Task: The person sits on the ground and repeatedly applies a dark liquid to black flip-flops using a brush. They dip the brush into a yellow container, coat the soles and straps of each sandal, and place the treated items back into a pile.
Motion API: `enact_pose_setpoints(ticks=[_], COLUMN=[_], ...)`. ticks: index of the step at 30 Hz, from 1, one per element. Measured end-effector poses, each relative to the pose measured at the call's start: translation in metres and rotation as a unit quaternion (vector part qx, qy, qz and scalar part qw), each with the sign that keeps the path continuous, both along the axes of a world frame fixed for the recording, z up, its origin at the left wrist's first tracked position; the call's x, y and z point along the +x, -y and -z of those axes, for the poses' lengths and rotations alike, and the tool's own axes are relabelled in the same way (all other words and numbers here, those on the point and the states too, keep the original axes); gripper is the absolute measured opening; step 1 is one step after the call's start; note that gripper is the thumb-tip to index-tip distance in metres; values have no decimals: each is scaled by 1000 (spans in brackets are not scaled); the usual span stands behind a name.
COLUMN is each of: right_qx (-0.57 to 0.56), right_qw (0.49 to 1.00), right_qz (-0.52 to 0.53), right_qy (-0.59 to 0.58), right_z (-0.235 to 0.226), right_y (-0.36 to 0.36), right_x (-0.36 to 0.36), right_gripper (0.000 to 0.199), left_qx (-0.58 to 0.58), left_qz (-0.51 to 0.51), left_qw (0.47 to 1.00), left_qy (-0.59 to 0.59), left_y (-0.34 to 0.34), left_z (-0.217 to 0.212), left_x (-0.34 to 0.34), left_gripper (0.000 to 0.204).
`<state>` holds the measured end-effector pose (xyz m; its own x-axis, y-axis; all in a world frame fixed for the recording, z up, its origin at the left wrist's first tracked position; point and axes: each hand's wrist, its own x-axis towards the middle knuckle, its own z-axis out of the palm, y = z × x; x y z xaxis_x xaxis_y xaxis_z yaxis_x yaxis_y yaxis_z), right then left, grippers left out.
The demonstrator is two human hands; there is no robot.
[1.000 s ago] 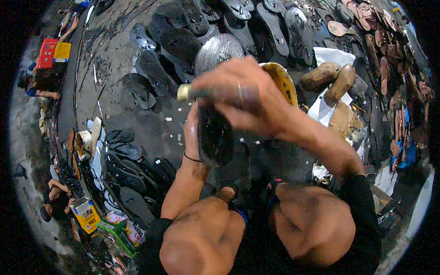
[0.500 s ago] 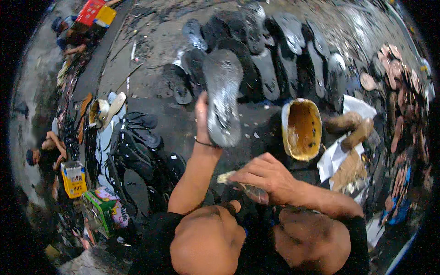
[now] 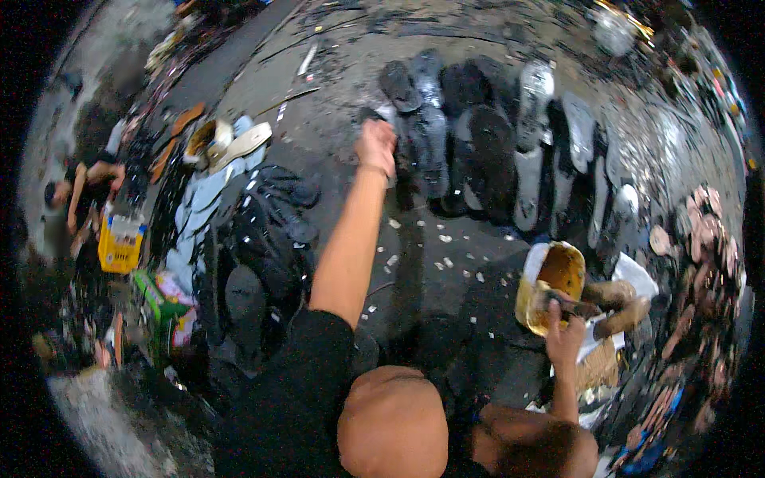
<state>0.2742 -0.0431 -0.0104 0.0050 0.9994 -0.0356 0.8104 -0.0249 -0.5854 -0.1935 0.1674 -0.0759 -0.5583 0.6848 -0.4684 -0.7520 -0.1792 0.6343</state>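
My left hand [image 3: 376, 145] is stretched far forward at the left end of a group of dark shoe soles [image 3: 430, 151]. It lies over a dark sole, of which only small parts show past the fingers and wrist. The fingers are smeared, so its grip is unclear. My right hand [image 3: 564, 328] is closed round a brush [image 3: 558, 301], whose pale tip is at the mouth of a yellowish tub [image 3: 527, 291]. Brown glue-like residue coats the tub's inside. Several of the soles have a wet shine.
Brown foot-shaped forms [image 3: 624, 317] and white paper [image 3: 637, 275] lie right of the tub. Pinkish pieces [image 3: 705, 227] heap at the far right. Black straps [image 3: 275, 207], light-blue soles [image 3: 195, 215] and a yellow container [image 3: 121, 243] are leftward. A person [image 3: 96, 179] sits at far left.
The glossy sole is no longer held up in my left hand, which has reached forward to the row. My right hand has carried the brush rightward to the tub. The view has shifted.
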Motion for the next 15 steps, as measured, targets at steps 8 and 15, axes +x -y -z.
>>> enact_pose_setpoints(ticks=[8,15], right_qx=[190,-96], right_qw=[971,962], right_qz=[-43,-6], right_qy=[138,254], right_z=[39,-36], right_y=[-36,16], right_x=[61,62], right_gripper=[35,42], left_qx=[-140,-597], left_qz=[147,-26], left_qw=[787,470], left_qy=[-583,-650], left_y=[301,419], left_z=[-54,-130], left_x=[71,-163], left_gripper=[25,68])
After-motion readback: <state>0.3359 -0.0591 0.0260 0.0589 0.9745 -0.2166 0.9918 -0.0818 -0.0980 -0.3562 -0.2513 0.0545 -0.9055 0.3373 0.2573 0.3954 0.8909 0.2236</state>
